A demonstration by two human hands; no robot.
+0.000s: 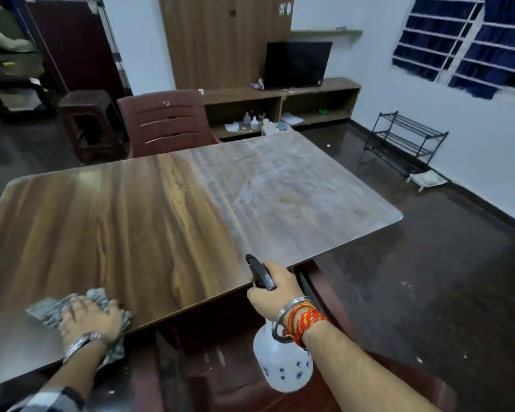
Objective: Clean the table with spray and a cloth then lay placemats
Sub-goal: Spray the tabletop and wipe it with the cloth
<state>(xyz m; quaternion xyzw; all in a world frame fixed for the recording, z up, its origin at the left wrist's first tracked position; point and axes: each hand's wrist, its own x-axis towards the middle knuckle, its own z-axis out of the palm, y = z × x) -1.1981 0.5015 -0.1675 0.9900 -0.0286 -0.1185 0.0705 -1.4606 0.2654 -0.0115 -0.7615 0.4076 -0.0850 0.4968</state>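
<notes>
A dark wooden table fills the middle of the view; its right half looks pale and smeared, its left half dark and glossy. My left hand presses flat on a crumpled grey cloth near the table's front left edge. My right hand grips the black trigger head of a white spray bottle, held just off the table's front edge with the nozzle pointing over the tabletop. No placemats are in view.
A brown plastic chair stands at the table's far side, a dark stool to its left. Another chair sits below my right hand. A TV unit lines the back wall; a black shoe rack stands at the right.
</notes>
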